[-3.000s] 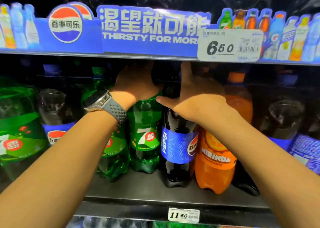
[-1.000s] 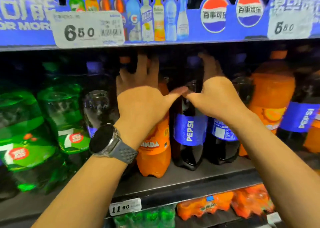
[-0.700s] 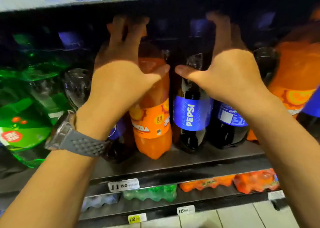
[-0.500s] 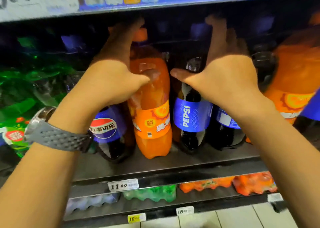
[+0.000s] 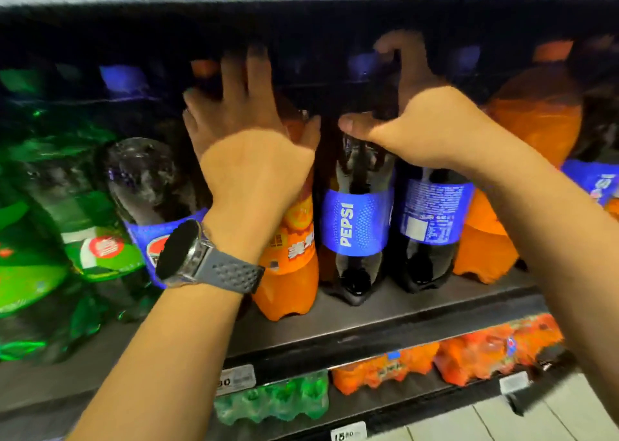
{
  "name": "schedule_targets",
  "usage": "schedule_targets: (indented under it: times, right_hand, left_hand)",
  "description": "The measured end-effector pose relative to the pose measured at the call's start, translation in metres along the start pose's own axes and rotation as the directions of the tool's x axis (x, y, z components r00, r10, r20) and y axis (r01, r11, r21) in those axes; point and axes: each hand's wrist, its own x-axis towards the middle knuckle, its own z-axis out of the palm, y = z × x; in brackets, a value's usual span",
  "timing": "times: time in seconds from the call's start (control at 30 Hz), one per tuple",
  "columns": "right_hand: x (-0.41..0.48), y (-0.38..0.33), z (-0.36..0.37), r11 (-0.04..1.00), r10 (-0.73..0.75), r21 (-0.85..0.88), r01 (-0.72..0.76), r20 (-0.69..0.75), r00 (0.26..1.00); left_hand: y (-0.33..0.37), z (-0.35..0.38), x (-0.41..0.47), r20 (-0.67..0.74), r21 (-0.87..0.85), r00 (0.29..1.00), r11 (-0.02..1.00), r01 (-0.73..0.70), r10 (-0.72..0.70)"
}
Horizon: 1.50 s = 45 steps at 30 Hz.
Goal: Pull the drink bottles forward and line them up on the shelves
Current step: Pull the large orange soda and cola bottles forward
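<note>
- Left hand point(image 5: 248, 139) flat, fingers spread, on the orange bottle point(image 5: 291, 273) shoulder; right hand point(image 5: 428, 129) curled round the Pepsi bottle point(image 5: 355, 226) top.
- Both bottles upright, side by side near the dark shelf point(image 5: 402, 310) front edge; green bottles point(image 5: 100, 253) toward its left end.
- Shrink-wrapped packs point(image 5: 385, 370) one level down; tiled floor point(image 5: 552, 420) below.

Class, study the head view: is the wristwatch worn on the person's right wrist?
No, the wristwatch is strapped on the wrist of the left hand, which reaches over the orange soda bottle.
</note>
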Motion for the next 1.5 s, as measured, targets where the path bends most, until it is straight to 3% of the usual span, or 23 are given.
schedule_targets:
  times: [0.13, 0.3, 0.47, 0.6, 0.8, 0.97, 1.03, 1.13, 1.23, 1.5]
  right_hand:
    - [-0.002, 0.002, 0.004, 1.000, -0.006, -0.019, 0.005, -0.049, 0.999]
    - [-0.001, -0.007, 0.009, 0.996, 0.065, -0.062, -0.070, -0.086, 0.994]
    - [0.001, -0.017, 0.023, 0.953, 0.125, -0.261, -0.154, -0.124, 0.984]
    - [-0.006, -0.006, 0.021, 0.985, 0.160, -0.065, -0.158, 0.015, 0.987]
    - [-0.008, -0.002, 0.006, 0.993, 0.113, 0.016, -0.114, 0.031, 0.993]
    - [-0.013, -0.010, 0.019, 0.960, 0.088, -0.253, -0.120, -0.134, 0.987]
    - [-0.013, -0.009, 0.018, 0.961, 0.066, -0.260, -0.091, -0.104, 0.992]
    - [-0.012, 0.001, 0.002, 0.991, 0.039, -0.128, -0.038, 0.008, 0.999]
    - [-0.011, 0.005, -0.007, 0.994, -0.010, -0.111, 0.013, 0.028, 1.000]
    - [-0.004, 0.000, 0.006, 0.956, -0.068, -0.290, 0.037, -0.095, 0.993]
  left_hand:
    - [-0.012, 0.002, 0.003, -0.033, -0.082, 0.997, 0.994, -0.066, 0.063]
    - [-0.022, -0.001, 0.007, 0.032, -0.239, 0.995, 0.968, -0.080, 0.090]
    - [-0.025, -0.001, 0.003, 0.037, -0.294, 0.991, 0.949, -0.113, 0.130]
    - [-0.027, 0.005, -0.001, 0.007, -0.311, 0.990, 0.941, -0.131, 0.140]
    - [-0.022, 0.008, -0.007, -0.075, -0.241, 0.991, 0.962, -0.129, 0.114]
    - [-0.021, 0.001, -0.005, -0.034, -0.211, 0.992, 0.969, -0.127, 0.123]
    - [-0.022, -0.003, -0.003, -0.009, -0.221, 0.990, 0.966, -0.138, 0.139]
    - [-0.024, -0.008, -0.001, 0.049, -0.251, 0.985, 0.956, -0.148, 0.166]
    - [-0.027, -0.012, 0.000, 0.102, -0.301, 0.985, 0.948, -0.101, 0.138]
    - [-0.029, -0.009, -0.004, 0.138, -0.470, 0.987, 0.883, -0.003, 0.077]
